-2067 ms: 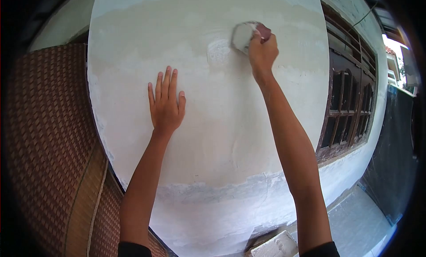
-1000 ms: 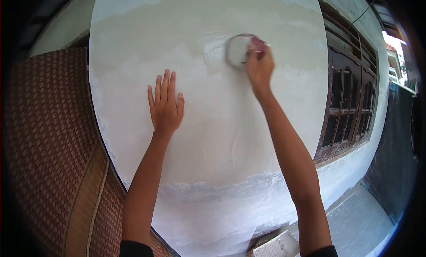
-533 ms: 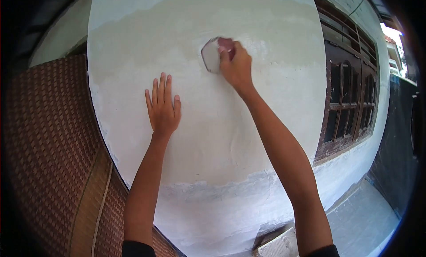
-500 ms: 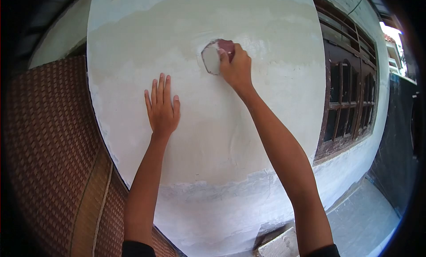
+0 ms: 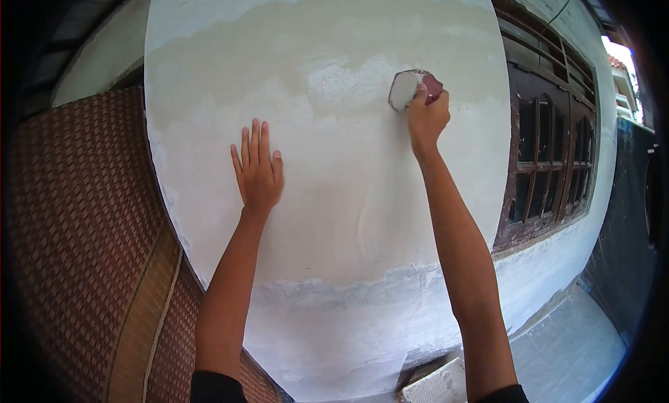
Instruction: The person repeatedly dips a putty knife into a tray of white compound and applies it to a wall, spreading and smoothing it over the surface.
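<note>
My right hand (image 5: 428, 121) grips a roughly cut piece of sandpaper (image 5: 402, 90), part pale grey and part maroon, with a dark ragged edge. It lies against the upper right of the plastered wall (image 5: 334, 173), my thumb across its face and my other fingers partly hidden behind it. Lower and to the left, my left hand (image 5: 259, 176) rests flat on the wall with its fingers spread, holding nothing. A whiter, scuffed patch (image 5: 341, 82) shows on the beige plaster between the two hands.
A brown woven panel (image 5: 77, 201) stands along the left edge of the wall. To the right is a dark wooden window (image 5: 547, 152) with panes and slats. Low down, a dusty white slab-like object (image 5: 439, 383) sits near the grey floor (image 5: 568, 347).
My right hand has slid the sandpaper rightward across the wall, uncovering the whiter scuffed patch. My left hand stays in about the same place on the plaster.
</note>
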Motion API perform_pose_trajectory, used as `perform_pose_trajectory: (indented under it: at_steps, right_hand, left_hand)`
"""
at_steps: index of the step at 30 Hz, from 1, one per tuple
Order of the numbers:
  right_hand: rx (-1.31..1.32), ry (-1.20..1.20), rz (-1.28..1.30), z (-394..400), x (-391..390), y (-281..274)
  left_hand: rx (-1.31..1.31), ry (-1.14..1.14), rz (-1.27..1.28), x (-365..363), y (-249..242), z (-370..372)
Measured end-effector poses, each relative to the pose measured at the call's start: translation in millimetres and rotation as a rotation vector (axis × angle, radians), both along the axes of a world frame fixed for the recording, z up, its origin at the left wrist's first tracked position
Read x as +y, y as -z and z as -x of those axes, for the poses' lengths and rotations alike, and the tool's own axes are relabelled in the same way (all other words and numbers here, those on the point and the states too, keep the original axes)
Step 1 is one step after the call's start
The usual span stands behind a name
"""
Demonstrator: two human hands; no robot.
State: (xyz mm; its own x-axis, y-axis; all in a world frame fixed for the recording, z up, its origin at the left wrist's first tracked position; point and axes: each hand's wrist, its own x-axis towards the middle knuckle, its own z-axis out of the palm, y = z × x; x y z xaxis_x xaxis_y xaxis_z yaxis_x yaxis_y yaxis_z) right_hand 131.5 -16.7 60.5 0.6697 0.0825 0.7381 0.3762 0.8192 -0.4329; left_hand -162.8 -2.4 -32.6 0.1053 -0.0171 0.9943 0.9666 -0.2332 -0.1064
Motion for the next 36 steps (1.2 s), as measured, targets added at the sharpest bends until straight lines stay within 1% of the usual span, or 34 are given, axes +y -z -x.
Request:
perform_pose_trajectory:
  at_steps: [2, 3, 4, 5, 6, 8, 10, 12, 13, 15, 19, 21, 22, 24, 25, 27, 28, 30, 31, 32, 34, 36]
  right_hand:
    - [-0.035, -0.071, -0.027, 10.3, 2.9, -0.3]
    - [-0.174, -0.096, -0.141, 19.3, 10.1, 1.6]
    - [-0.318, -0.065, -0.116, 28.9, 14.0, 2.1]
    - [-0.507, 0.135, -0.138, 35.2, 16.2, 5.2]
    - [-0.557, 0.136, 0.011, 40.3, 12.6, 7.9]
    - [-0.437, 0.288, 0.015, 23.8, 26.1, 3.0]
    - [-0.132, 0.124, 0.001, -5.8, 18.6, 0.3]
    - [0.071, 0.098, 0.113, -33.0, 2.7, 3.8]
    - [0.068, 0.095, 0.113, -38.2, -7.7, 7.1]
    - [0.164, -0.157, 0.042, -50.7, -26.2, 21.0]
    - [0.149, -0.229, 0.047, -78.5, -14.1, 61.5]
    - [0.120, -0.494, 0.062, -83.8, -22.0, 88.6]
    - [0.121, -0.499, 0.063, -85.8, -23.9, 102.5]
    - [0.169, -0.627, 0.128, -88.4, -26.8, 130.3]
    - [0.172, -0.632, 0.127, -91.2, -24.0, 146.1]
    - [0.191, -0.804, 0.098, -95.6, -22.3, 178.1]
    - [0.191, -0.812, 0.101, -96.7, -27.2, 191.4]
    - [0.266, -0.938, 0.114, -100.9, -38.6, 220.0]
    - [0.282, -0.956, 0.154, -105.7, -42.2, 237.2]
    - [0.291, -0.956, 0.163, -109.5, -46.6, 254.2]
    - [0.393, -0.972, 0.203, -116.5, -60.1, 283.5]
    - [0.428, -0.989, 0.258, -123.7, -75.8, 309.0]
  left_hand:
    - [-0.017, -0.024, 0.012, 2.8, 1.7, -3.7]
    - [-0.036, -0.048, 0.025, 3.7, 2.6, -5.7]
    - [-0.031, -0.046, 0.024, 3.0, 2.4, -7.5]
    - [-0.040, -0.046, 0.046, 1.8, 2.4, -8.4]
    - [-0.048, -0.047, 0.072, -0.4, 4.1, -8.3]
    - [-0.031, -0.037, 0.107, -5.4, 5.9, -6.3]
    - [-0.025, -0.031, 0.140, -9.3, 9.0, -2.8]
    - [-0.008, -0.036, 0.195, -12.8, 13.0, -1.0]
    - [-0.011, -0.040, 0.195, -16.0, 13.3, -1.8]
    - [-0.039, -0.042, 0.254, -21.1, 13.9, -7.9]
    - [-0.084, -0.001, 0.278, -23.5, 25.5, -23.5]
    - [-0.098, 0.068, 0.302, -26.4, 33.7, -29.6]
    - [-0.099, 0.062, 0.303, -31.6, 37.1, -33.1]
    - [-0.097, 0.083, 0.388, -42.8, 45.6, -42.0]
    - [-0.094, 0.078, 0.388, -45.5, 50.4, -45.8]
    - [-0.105, 0.232, 0.396, -51.4, 63.6, -52.1]
    - [-0.107, 0.224, 0.398, -56.9, 69.1, -55.6]
    - [-0.097, 0.395, 0.399, -66.7, 81.4, -64.4]
    - [-0.086, 0.407, 0.350, -70.2, 89.8, -69.2]
    - [-0.085, 0.404, 0.362, -74.8, 98.3, -73.2]
    - [-0.112, 0.486, 0.424, -89.0, 112.9, -84.0]
    - [-0.105, 0.477, 0.436, -101.2, 129.4, -92.9]
